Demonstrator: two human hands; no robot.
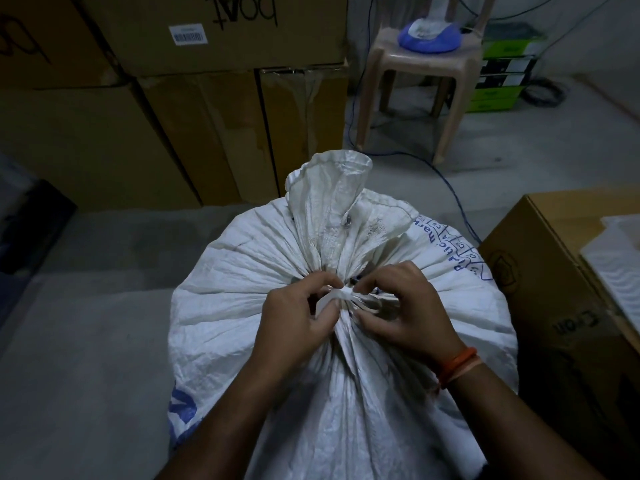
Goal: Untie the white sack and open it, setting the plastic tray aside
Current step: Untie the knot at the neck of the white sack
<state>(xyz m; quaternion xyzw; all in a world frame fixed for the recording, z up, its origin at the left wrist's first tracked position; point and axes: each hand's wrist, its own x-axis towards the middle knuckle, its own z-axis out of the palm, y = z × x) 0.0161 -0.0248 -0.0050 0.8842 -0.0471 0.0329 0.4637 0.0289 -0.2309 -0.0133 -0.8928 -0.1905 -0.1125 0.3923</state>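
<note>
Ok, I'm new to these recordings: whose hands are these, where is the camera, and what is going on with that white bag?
There is no machine here. A person wears one camera on the head, looking down at their own bare hands. The white sack stands on the floor, its neck still tied. The left hand and the right hand both pinch the tie at the knot. A white plastic tray lies on a cardboard box to the right.

A storeroom or warehouse corner: large stacked cardboard cartons (166, 98), one bearing a barcode label (188, 35), stand on a bare concrete floor (86, 323), with a plastic stool (415, 88) and loose cables (453, 199).
</note>
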